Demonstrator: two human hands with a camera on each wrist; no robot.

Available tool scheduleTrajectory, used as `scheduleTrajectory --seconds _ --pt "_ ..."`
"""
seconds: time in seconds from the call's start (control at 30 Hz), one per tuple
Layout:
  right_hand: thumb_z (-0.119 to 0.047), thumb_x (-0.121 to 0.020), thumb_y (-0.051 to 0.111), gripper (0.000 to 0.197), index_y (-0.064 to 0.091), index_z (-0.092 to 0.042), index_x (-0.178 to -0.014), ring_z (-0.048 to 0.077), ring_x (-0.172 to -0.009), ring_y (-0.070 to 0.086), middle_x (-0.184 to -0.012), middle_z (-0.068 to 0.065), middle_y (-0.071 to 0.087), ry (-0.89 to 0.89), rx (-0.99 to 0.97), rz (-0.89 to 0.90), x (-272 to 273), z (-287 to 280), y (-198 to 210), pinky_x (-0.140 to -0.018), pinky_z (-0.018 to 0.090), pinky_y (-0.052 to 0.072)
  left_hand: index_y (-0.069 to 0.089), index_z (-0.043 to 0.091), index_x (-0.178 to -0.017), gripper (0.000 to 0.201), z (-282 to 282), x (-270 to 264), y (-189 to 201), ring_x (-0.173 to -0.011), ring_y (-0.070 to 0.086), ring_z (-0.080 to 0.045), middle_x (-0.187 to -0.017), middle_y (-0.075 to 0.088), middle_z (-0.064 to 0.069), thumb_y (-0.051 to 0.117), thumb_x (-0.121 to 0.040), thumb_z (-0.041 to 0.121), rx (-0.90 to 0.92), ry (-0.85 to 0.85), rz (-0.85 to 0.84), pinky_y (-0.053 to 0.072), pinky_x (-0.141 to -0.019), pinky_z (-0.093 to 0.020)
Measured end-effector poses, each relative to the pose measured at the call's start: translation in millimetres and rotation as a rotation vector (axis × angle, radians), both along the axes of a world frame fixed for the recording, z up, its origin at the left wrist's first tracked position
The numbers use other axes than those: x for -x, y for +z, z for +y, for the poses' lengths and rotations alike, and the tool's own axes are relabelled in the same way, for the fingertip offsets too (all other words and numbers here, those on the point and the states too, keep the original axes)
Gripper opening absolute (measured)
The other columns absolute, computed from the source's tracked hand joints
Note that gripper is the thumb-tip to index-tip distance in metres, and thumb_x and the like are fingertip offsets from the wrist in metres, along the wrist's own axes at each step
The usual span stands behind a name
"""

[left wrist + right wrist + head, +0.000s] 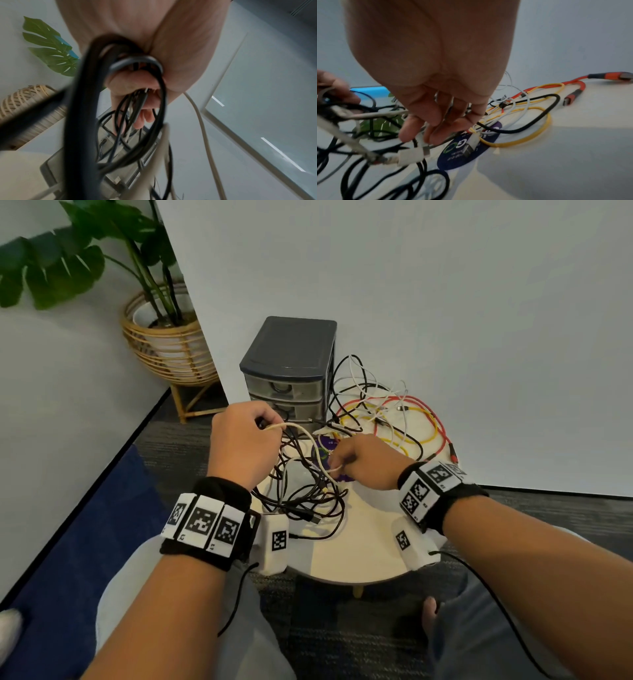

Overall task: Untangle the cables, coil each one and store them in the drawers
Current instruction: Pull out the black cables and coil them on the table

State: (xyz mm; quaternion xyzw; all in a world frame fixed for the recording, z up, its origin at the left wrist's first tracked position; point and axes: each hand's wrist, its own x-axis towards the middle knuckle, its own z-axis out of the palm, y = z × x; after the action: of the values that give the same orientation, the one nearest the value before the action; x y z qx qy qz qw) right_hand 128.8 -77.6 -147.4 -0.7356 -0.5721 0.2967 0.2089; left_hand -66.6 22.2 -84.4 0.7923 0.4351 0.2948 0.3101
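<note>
Cables (308, 474) heaped on round table (359, 556) at frame centre, partly lifted between both hands; drawers (287, 392) just behind the heap, all closed

1. Left hand (239, 446), left of centre: fingers clenched round a bundle of black cable loops (120, 121) plus one pale cable (291, 426). Keep this grasp firm as the anchor; avoid raising it further, since tension tightens knots

2. Right hand (363, 463), right of centre: fingertips pinching the same pale cable near its white plug (409, 155). Plug end appears caught among black strands, though blur in the right wrist view leaves the exact routing unclear

3. Feed the plug end back through each black loop, one crossing at a time. Never pull the middle of a run

4. Let slack hang from the left hand so loops open wide enough for the plug to pass

5. Once freed, wind the pale cable into even turns, then place in a drawer

6. Leave red cable (442, 426), yellow cable (411, 436) and white cable (352, 381), at right of the heap, undisturbed for now; dragging the black bundle across them risks fresh snags
</note>
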Motion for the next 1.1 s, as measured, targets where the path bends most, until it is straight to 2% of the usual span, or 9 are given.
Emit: scheduleTrajectory --seconds 0.07,0.2,0.37,0.5,0.6,0.7,0.83,0.9,1.1 --pt "0.006 -0.083 0.064 0.037 0.075 -0.027 -0.071 0.019 -0.098 0.067 -0.097 0.001 0.075 -0.049 -0.029 0.158 -3.4 -5.3 5.3 -0.088 0.036 0.054 0.075 0.022 -0.079 0.019 0.1 -0.6 1.3 -0.081 0.059 -0.006 -0.079 0.066 0.013 0.067 -0.091 0.010 -0.001 -0.003 -0.007 0.049 -0.073 -0.027" --pt "0.020 -0.075 0.052 0.042 0.076 -0.014 -0.067 0.019 -0.096 0.072 -0.091 0.013 0.078 -0.052 -0.085 0.353 -8.3 -15.7 16.1 -0.084 0.028 0.054 0.075 0.022 -0.079 0.019 -0.5 -1.6 2.2 -0.080 0.058 -0.007 -0.079 0.066 0.010 0.067 -0.092 0.011 -0.006 -0.007 -0.009 0.048 -0.073 -0.029" --pt "0.020 -0.077 0.051 0.034 0.076 -0.002 -0.069 0.011 -0.087 0.074 -0.086 0.009 0.079 0.013 -0.047 0.395 -8.7 -20.8 19.0 -0.087 0.030 0.053 0.075 0.024 -0.078 0.020 -0.3 -1.7 1.3 -0.086 0.061 -0.013 -0.082 0.068 0.008 0.067 -0.092 0.012 0.020 -0.018 -0.002 0.053 -0.078 -0.033" --pt "0.017 -0.073 0.051 0.032 0.076 -0.003 -0.069 0.019 -0.093 0.074 -0.088 0.010 0.079 0.058 -0.107 0.420 -7.4 -20.9 39.3 -0.085 0.024 0.050 0.076 0.025 -0.075 0.024 3.3 -6.5 12.1 -0.088 0.063 -0.015 -0.082 0.070 0.007 0.066 -0.093 0.013 0.024 -0.047 0.028 0.052 -0.074 -0.031" --pt "0.013 -0.070 0.052 0.033 0.077 -0.007 -0.074 0.029 -0.093 0.072 -0.090 0.004 0.079 0.063 -0.145 0.435 -16.8 -11.7 66.4 -0.086 0.032 0.046 0.078 0.020 -0.079 0.020 7.7 -10.9 31.5 -0.083 0.064 -0.010 -0.082 0.071 0.008 0.066 -0.094 0.014 -0.014 -0.096 0.040 0.051 -0.077 -0.029" --pt "0.019 -0.076 0.052 0.042 0.078 -0.009 -0.095 0.012 -0.082 0.069 -0.085 -0.004 0.077 0.072 -0.112 0.319 -28.9 1.8 91.0 -0.074 0.024 0.050 0.079 0.020 -0.081 0.017 12.4 -12.3 53.0 -0.079 0.063 -0.008 -0.083 0.072 0.007 0.067 -0.093 0.015 -0.053 -0.101 0.035 0.050 -0.070 -0.027" --pt "-0.013 -0.091 0.070 0.013 0.076 -0.021 -0.099 0.014 -0.082 0.065 -0.085 -0.007 0.070 0.137 -0.136 -0.201 -32.4 15.0 102.3 -0.075 0.030 0.050 0.079 0.022 -0.081 0.018 14.1 -15.1 79.3 -0.079 0.064 -0.010 -0.082 0.072 0.006 0.067 -0.093 0.017 -0.096 -0.097 0.028 0.048 -0.065 -0.025" --pt "-0.018 -0.096 0.064 0.012 0.076 -0.021 -0.097 0.015 -0.086 0.065 -0.092 -0.004 0.069 0.040 -0.214 -0.289 -31.2 16.9 101.2 -0.076 0.031 0.048 0.079 0.023 -0.080 0.020 11.0 -17.8 90.6 -0.078 0.065 -0.011 -0.082 0.073 0.005 0.065 -0.093 0.014 -0.113 -0.092 0.001 0.049 -0.061 -0.024" --pt "-0.009 -0.101 0.055 0.026 0.077 -0.022 -0.096 0.011 -0.089 0.070 -0.101 0.000 0.077 -0.160 -0.343 0.439 -26.4 3.0 107.3 -0.074 0.028 0.050 0.079 0.024 -0.080 0.022 1.1 -23.9 112.8 -0.077 0.068 -0.015 -0.077 0.074 0.003 0.065 -0.093 0.015 -0.172 -0.098 -0.056 0.056 -0.067 -0.031"
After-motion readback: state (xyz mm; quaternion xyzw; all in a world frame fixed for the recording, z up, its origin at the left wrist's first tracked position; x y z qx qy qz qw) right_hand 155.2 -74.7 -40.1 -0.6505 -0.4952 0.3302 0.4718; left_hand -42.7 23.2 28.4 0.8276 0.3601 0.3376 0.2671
